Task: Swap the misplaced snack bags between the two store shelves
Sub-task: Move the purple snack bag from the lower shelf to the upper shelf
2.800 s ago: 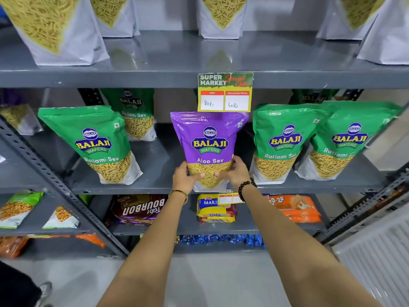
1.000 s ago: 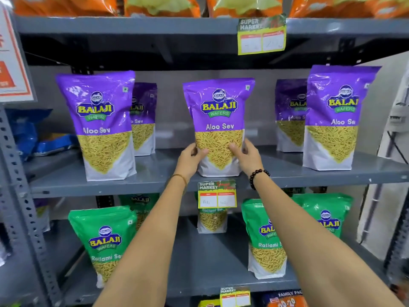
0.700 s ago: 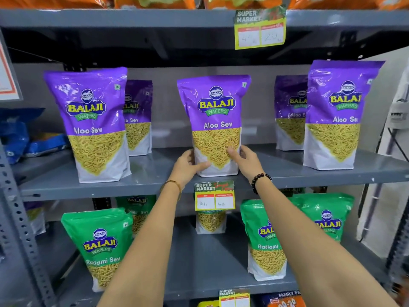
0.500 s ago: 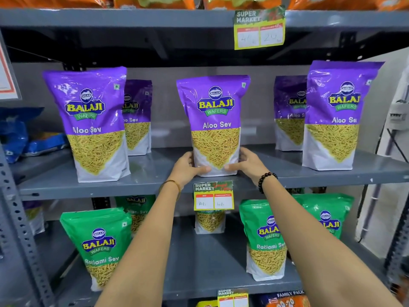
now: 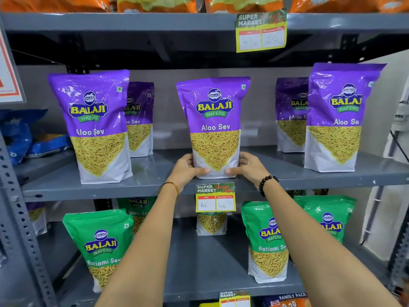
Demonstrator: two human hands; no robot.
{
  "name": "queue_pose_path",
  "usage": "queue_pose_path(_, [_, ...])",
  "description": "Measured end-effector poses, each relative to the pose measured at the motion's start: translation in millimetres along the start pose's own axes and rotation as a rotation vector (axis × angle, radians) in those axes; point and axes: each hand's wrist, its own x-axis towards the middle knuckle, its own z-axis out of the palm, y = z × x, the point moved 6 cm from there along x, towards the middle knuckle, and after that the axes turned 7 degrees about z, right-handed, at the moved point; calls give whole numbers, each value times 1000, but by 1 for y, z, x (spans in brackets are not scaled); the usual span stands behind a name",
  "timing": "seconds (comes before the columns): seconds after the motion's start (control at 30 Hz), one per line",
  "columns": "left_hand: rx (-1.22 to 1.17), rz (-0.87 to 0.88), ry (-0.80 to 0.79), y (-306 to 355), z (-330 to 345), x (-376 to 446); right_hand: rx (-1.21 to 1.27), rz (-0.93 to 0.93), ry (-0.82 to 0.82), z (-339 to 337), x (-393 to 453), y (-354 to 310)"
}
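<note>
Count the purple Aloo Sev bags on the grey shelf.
5: front left, behind it, centre, back right, front right. More may be hidden behind these.

Aloo Sev bag [image 5: 214,127] stands mid-shelf [image 5: 155,171] between the hands, left hand [image 5: 185,168], right hand [image 5: 247,166]; Ratlami Sev bags [image 5: 100,242] below.

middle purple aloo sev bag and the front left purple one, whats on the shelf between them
Head view: bare grey shelf between the middle Aloo Sev bag and the front left bag; another purple bag stands farther back.
</note>
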Motion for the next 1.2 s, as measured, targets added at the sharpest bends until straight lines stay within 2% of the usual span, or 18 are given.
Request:
queue_pose_path(0.67, [5, -20, 13, 3, -1, -3, -10, 22, -21, 3, -4, -3])
queue_pose_path(0.9, [7, 37, 32, 7, -3, -6, -20, -34, -12, 3, -7, -4])
queue_pose_path(1.03, [85, 103, 233, 13, -6, -19, -13, -95, 173, 1, -23, -5])
queue_pose_path(1.13, [331, 247, 348, 19, 5, -47, -120, -186, 343, 0, -46, 3])
queue_pose_path(1.2, [505, 324, 350, 12, 14, -68, -257, -227, 414, 0, -63, 16])
